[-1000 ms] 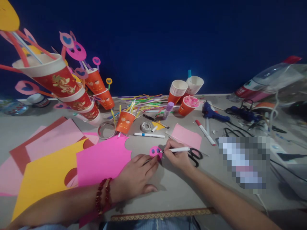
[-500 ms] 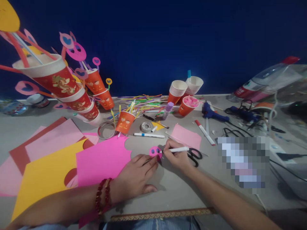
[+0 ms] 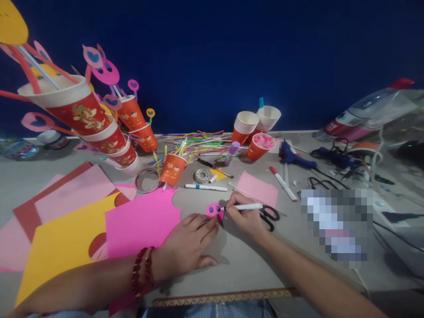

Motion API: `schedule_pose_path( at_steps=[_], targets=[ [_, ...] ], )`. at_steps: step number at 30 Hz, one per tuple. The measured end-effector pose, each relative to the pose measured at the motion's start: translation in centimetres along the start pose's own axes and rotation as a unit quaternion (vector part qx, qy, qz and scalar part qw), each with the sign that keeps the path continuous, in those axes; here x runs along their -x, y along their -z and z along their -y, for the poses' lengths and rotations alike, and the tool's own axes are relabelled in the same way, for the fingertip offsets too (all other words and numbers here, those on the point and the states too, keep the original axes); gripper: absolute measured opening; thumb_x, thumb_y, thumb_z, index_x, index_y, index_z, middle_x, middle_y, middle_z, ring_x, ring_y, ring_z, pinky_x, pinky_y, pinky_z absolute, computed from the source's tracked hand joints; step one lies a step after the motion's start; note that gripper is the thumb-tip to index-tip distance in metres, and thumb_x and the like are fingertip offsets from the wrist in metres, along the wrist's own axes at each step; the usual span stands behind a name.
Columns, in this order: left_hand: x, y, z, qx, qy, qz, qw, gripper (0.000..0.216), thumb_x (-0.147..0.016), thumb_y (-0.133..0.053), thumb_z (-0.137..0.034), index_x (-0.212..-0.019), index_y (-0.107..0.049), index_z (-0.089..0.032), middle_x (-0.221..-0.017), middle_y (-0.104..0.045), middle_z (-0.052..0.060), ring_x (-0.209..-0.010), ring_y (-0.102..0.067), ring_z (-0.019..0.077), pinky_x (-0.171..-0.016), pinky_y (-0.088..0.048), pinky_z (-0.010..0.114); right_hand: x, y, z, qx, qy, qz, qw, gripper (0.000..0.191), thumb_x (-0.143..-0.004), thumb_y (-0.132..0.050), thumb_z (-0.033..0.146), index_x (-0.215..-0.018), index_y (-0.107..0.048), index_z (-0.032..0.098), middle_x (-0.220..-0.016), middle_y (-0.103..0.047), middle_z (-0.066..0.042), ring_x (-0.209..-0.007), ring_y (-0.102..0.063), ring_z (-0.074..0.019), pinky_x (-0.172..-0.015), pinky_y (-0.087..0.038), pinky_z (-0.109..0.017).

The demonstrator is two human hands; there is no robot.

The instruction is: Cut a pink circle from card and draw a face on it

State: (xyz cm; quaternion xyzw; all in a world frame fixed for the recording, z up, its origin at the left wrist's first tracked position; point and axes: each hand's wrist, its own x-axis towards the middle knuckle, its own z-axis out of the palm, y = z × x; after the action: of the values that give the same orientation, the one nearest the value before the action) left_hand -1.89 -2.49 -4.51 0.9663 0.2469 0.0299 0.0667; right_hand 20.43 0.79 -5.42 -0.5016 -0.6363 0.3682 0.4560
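On the table in front of me lies a small round pink paper cut-out (image 3: 214,211) with two dark eye shapes on it. The stretched fingers of my left hand (image 3: 192,240) rest flat over its lower edge. My right hand (image 3: 244,216) grips a white marker (image 3: 248,206), whose dark tip is at the cut-out's right side. Black-handled scissors (image 3: 272,216) lie just beyond my right hand, their blades partly hidden. A bright pink sheet (image 3: 142,221) with scalloped bites along its edge sits to the left, partly under my left hand and forearm.
Yellow paper (image 3: 62,238) and other sheets spread leftward. Decorated paper cups (image 3: 89,110) tower at the left. Behind my hands are a capped marker (image 3: 206,187), a tape roll (image 3: 202,176), a cup of sticks (image 3: 172,169) and stacked cups (image 3: 244,128). Glue gun (image 3: 294,158) and cables lie right.
The marker tip has shifted very slightly at the cut-out's right eye. My left hand stays where it was, and the other things have not moved.
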Motion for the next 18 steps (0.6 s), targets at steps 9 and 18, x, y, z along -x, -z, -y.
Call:
schedule_pose_path(
  at_steps=[9,18],
  targets=[
    [-0.05,0.09,0.01,0.004,0.000,0.005,1.000,0.073,-0.097,-0.042,-0.067,-0.143,-0.048,-0.010,-0.151,-0.051,0.015,-0.131,-0.047,0.0300,-0.109,-0.033,0.042,0.06,0.01,0.00,0.014,-0.001,0.005,1.000,0.019,-0.075,-0.054,0.016,-0.059,-0.048,0.023,-0.055,-0.048,0.003,-0.053,-0.043,-0.0143,-0.051,-0.032,-0.028],
    [0.02,-0.16,0.04,-0.001,-0.001,-0.001,1.000,0.074,-0.097,-0.042,-0.067,-0.142,-0.049,-0.009,-0.152,-0.050,0.015,-0.131,-0.048,0.0304,-0.109,-0.033,0.042,0.12,0.11,-0.06,0.004,-0.012,-0.005,1.000,0.022,-0.078,-0.057,0.018,-0.059,-0.048,0.023,-0.053,-0.048,0.003,-0.052,-0.041,-0.0140,-0.050,-0.031,-0.028]
  ],
)
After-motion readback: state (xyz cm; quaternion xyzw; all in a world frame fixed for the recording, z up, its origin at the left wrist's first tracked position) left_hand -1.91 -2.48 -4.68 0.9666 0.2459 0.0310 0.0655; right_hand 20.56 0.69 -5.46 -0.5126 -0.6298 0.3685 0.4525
